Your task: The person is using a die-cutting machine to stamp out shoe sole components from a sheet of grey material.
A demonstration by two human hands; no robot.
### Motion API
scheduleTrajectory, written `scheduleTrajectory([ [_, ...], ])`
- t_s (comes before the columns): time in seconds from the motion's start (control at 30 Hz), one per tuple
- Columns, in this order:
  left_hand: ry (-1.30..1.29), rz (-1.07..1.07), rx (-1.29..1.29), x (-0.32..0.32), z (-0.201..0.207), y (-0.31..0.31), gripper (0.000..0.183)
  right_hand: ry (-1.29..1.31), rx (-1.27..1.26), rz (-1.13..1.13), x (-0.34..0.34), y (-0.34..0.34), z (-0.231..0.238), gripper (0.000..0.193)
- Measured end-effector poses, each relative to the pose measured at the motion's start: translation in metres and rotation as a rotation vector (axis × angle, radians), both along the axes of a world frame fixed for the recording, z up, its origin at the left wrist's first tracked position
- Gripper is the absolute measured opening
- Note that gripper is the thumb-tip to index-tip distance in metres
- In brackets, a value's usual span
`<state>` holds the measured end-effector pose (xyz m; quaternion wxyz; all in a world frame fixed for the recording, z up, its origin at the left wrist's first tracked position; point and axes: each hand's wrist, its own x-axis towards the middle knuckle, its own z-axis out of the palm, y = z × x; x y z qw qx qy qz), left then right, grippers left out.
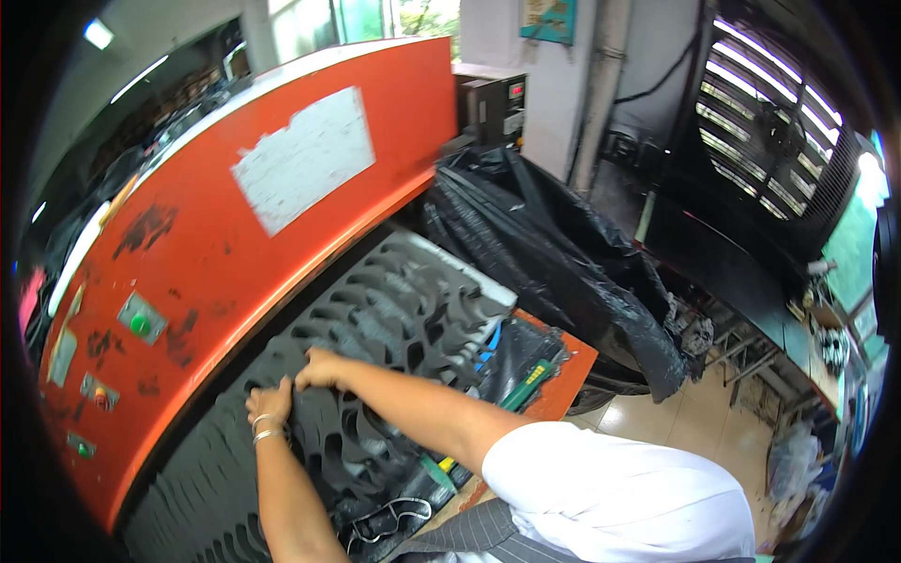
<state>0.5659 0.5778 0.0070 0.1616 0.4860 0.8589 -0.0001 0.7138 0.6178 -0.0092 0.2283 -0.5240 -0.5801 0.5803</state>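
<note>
The dark grey die-cut sheet (192, 460) lay on the near side of the orange machine beam (408, 122), its far end toward the black plastic sheeting (563, 258) at right. The left hand (268, 403) bent its fingers onto the sheet; the right hand (322, 369) curled downward just beside it. Whether either pinched material could not be determined. Uneven pulling risked tearing the narrow strips between cut-outs. If the beam was powered, lowering it risked trapping fingers placed so close.

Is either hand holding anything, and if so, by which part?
Cannot be told: the left hand and right hand touch the dark grey cut material, but any pinched part is hidden.
</note>
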Motion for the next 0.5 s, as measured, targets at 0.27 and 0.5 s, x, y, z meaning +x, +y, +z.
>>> scheduleTrajectory([
  [0.27,0.057,0.015,0.113,-0.002,-0.035,0.003,0.077,0.497,1.078,-0.417,0.177,-0.035,0.089,0.086],
  [0.5,-0.232,0.033,0.879,0.001,0.007,-0.050,0.053,-0.916,1.617,-1.218,0.471,-0.007,0.079,0.069],
])
